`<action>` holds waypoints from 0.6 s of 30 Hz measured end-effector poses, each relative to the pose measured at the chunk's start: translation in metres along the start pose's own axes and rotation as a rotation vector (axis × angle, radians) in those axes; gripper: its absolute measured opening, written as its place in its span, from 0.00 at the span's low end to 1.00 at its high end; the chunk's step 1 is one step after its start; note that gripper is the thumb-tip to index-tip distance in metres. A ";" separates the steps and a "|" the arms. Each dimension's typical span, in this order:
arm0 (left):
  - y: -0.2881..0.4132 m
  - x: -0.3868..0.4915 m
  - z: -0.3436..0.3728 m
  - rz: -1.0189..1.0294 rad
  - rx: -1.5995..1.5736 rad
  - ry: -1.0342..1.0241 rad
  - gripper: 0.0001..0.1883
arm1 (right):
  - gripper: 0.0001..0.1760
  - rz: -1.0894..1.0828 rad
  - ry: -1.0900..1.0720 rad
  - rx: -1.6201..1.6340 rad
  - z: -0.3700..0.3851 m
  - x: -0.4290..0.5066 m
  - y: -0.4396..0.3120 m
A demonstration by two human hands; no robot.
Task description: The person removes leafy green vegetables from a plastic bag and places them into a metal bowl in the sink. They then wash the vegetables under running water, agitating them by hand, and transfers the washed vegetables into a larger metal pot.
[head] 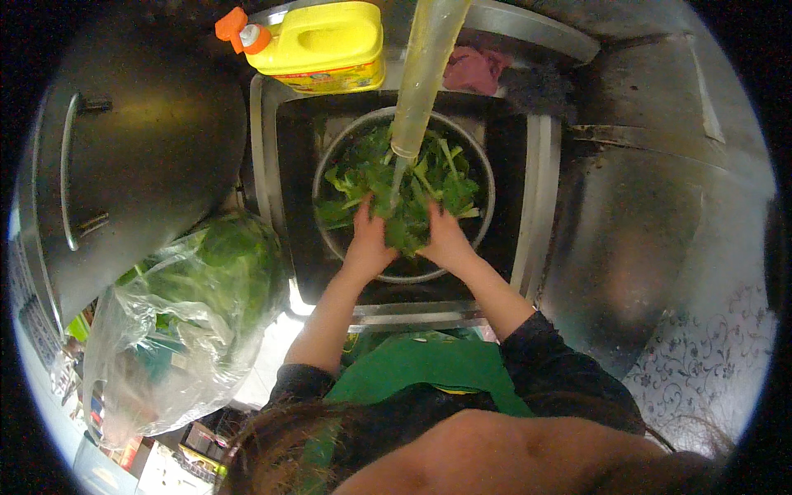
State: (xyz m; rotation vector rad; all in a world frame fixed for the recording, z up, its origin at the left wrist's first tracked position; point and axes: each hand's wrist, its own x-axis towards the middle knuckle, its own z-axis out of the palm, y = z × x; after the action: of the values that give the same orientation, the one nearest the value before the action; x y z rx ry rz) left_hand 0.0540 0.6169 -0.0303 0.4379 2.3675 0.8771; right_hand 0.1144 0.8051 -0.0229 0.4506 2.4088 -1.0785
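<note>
A round metal basin (490, 185) full of leafy green vegetables (458, 176) sits in a dark sink (507, 235). Water (398, 179) runs onto the leaves from a translucent hose (422, 80) hanging over the basin. My left hand (370, 241) reaches into the near left part of the greens, and my right hand (448, 242) is among them on the right. A bunch of leaves lies between both hands, which hold it from either side; the fingertips are partly hidden by the greens.
Behind the sink stand a yellow plastic jug (328, 46) with an orange pump cap, a pink cloth (475, 69) and a dark cloth (538, 90). A clear plastic bag of greens (216, 291) is at the left, below a metal lid or door with a handle (71, 173). Metal surfaces (625, 235) lie at right.
</note>
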 end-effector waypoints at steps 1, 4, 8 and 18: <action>-0.009 0.000 0.001 0.011 0.106 -0.127 0.50 | 0.47 -0.099 -0.076 -0.166 -0.001 0.003 0.003; -0.035 0.013 0.008 -0.106 0.140 -0.115 0.55 | 0.50 -0.014 -0.278 -0.118 -0.011 0.020 0.021; -0.059 0.056 0.037 -0.266 0.088 0.027 0.69 | 0.62 0.168 -0.118 -0.160 -0.007 0.063 0.042; -0.102 0.122 0.082 -0.354 -0.076 -0.232 0.79 | 0.58 0.160 -0.474 -0.361 0.034 0.141 0.058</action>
State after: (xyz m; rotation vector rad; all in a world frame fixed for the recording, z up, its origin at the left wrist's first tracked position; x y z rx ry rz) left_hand -0.0023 0.6404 -0.1986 0.0777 2.1032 0.7056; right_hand 0.0322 0.8312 -0.1532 0.2254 2.0395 -0.5794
